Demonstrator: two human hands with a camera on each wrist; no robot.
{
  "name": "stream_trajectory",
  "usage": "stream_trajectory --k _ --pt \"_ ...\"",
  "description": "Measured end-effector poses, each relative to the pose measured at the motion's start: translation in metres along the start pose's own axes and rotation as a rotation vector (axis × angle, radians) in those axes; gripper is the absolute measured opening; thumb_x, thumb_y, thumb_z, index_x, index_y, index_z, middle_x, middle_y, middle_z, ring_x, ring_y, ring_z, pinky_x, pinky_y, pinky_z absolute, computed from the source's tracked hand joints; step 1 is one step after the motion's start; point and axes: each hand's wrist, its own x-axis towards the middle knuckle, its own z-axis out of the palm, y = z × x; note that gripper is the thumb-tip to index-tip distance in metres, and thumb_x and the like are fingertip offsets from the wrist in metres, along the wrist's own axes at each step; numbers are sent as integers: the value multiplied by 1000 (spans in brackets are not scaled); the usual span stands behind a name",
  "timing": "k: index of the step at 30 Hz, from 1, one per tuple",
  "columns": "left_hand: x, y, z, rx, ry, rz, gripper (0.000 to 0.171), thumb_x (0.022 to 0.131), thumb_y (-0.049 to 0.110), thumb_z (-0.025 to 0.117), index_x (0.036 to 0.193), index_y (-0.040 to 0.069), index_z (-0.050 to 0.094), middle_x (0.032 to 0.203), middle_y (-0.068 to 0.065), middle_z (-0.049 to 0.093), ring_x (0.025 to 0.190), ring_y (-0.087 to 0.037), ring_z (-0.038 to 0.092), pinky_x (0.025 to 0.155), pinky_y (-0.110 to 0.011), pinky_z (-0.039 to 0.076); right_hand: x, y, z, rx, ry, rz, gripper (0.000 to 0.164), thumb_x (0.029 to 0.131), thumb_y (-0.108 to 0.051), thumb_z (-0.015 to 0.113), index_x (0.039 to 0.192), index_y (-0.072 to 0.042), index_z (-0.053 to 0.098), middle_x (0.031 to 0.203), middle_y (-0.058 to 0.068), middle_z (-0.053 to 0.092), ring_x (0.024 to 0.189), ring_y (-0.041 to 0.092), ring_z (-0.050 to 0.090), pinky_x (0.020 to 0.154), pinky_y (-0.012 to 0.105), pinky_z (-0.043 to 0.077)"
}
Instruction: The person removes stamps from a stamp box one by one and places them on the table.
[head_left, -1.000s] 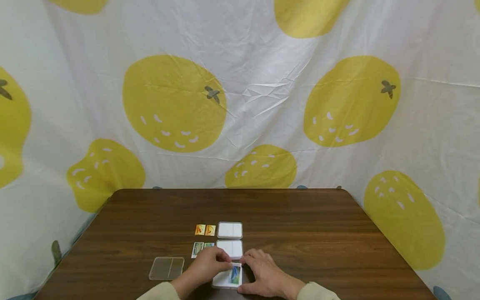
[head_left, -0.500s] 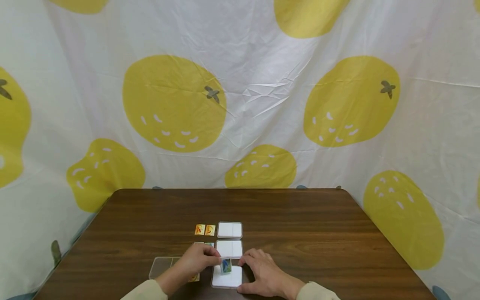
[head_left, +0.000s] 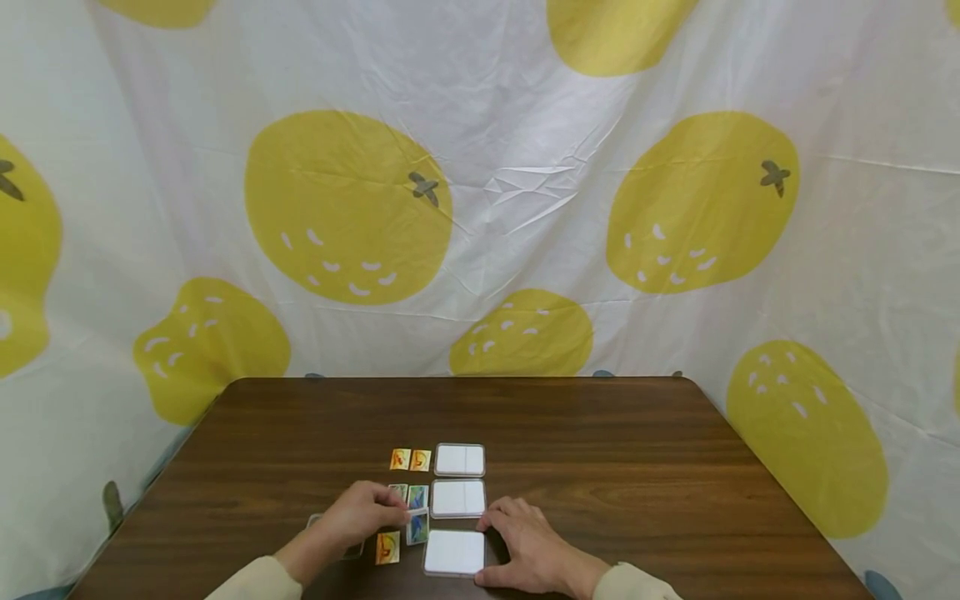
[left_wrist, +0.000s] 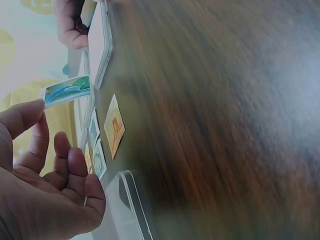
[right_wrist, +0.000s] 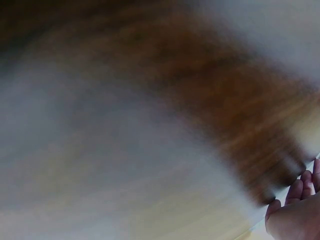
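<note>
My left hand (head_left: 363, 515) pinches a small blue-and-green picture card (left_wrist: 68, 91) between thumb and index finger, its other fingers loosely curled. In the head view the card hangs tilted, left of the nearest flat clear case (head_left: 454, 552), which has a white insert. My right hand (head_left: 528, 546) holds that case at its right side, thumb at the near corner and index finger at the far corner. An orange picture card (head_left: 387, 548) lies between my left hand and this case. Beyond the left fingers lie green-blue cards (head_left: 417, 497), partly covered by the hand.
Two more white-lined cases, a middle one (head_left: 459, 498) and a far one (head_left: 460, 460), line up behind the nearest. Two orange cards (head_left: 410, 460) lie left of the far case. A transparent lid (left_wrist: 132, 205) lies under my left forearm. A fruit-print cloth (head_left: 525, 208) hangs behind the table.
My left hand has lifted the blue-and-green card off the nearest case and carried it left, uncovering the white insert. The orange card has come into view. The right hand stays put.
</note>
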Motion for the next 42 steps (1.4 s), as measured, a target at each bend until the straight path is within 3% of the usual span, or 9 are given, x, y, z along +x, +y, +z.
stream_trajectory --k 11,17,22,32,36,42 --pt "-5 -4 -2 47 24 9 11 83 8 75 79 -1 71 77 -1 63 73 -15 53 67 -32 43 -1 0 -1 9 -7 2 51 83 -58 71 118 -23 59 128 -3 50 120 21 45 100 53 35" --pt "-3 -13 1 201 86 116 11 82 11 78 74 6 71 69 3 62 62 -13 50 56 -30 42 0 -1 0 5 -3 1 52 83 -59 71 119 -23 59 128 -2 50 120 21 45 100 53 35" --pt "-2 -16 5 315 145 173 14 79 13 80 70 11 69 66 6 60 60 -11 49 55 -30 41 1 -2 -2 8 -5 -8 52 83 -59 71 118 -22 60 128 -3 51 119 21 46 100 52 36" --pt "0 -15 16 537 202 173 19 74 19 77 62 23 64 60 13 53 62 -10 49 68 -43 41 -1 -1 -3 2 -10 -10 52 83 -58 70 118 -21 60 126 -4 51 117 19 46 100 50 37" --pt "1 -15 17 567 232 177 19 72 19 78 61 24 63 61 14 53 64 -11 50 70 -45 41 -1 0 -3 12 -22 -1 51 84 -58 70 119 -22 60 126 -4 51 118 19 46 100 51 37" --pt "-1 -15 13 541 268 184 15 71 20 79 66 25 66 67 11 54 67 -11 50 68 -44 39 -1 1 -1 9 -12 -4 51 83 -58 70 118 -23 60 127 -5 51 119 19 46 100 52 37"
